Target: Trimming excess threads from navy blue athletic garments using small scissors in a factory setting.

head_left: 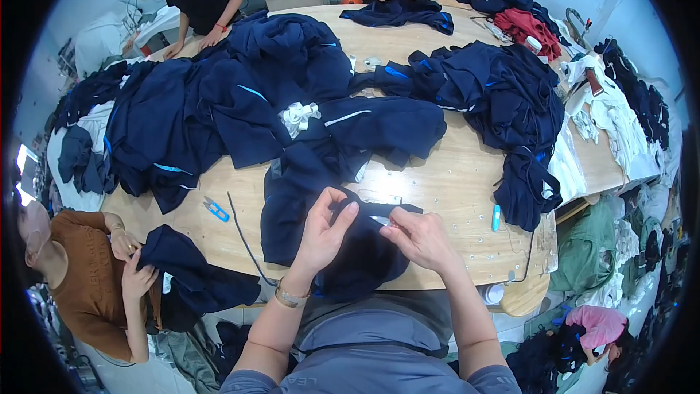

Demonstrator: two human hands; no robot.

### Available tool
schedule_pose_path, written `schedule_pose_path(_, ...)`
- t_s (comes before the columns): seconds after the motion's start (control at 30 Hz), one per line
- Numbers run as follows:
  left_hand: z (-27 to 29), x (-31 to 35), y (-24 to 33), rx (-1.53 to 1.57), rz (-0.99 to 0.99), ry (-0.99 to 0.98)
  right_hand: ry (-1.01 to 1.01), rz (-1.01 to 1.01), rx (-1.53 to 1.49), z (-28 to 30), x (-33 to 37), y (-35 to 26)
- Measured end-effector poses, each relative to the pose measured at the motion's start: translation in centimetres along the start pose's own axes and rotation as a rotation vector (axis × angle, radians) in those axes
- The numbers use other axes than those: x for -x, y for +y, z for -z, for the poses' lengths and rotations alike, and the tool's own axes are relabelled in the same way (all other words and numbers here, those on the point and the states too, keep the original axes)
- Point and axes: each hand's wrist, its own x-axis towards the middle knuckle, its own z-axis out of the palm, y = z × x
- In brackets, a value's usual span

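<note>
A navy garment (357,259) hangs over the table's near edge, right in front of me. My left hand (328,226) pinches its upper part between thumb and fingers. Close by, the closed fingers of my right hand (423,237) grip the cloth at its right side. A small whitish piece (380,220) shows at the right fingertips; its kind is too small to tell. More of the dark cloth spreads across the table just beyond both hands.
Navy garments (197,102) heap at left, with another pile (481,87) at right. Blue-handled thread snips (216,209), a light-blue tool (496,217) and a white ribbon bundle (297,118) lie about. A co-worker in brown (95,277) handles dark cloth at left; others work across the table.
</note>
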Motion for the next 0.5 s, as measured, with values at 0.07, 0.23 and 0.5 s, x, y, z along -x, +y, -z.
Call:
schedule_pose_path(0.07,0.2,-0.1,-0.5,0.003,-0.004,0.01,0.031,-0.002,0.012,-0.1,0.1,0.2)
schedule_pose_path(0.23,0.1,-0.4,-1.2,0.196,0.049,0.03,0.182,0.119,0.182,-0.5,0.6,0.2)
schedule_pose_path(0.5,0.2,-0.4,-1.3,0.176,0.055,0.034,0.225,0.212,0.387,-0.2,0.2,-0.2)
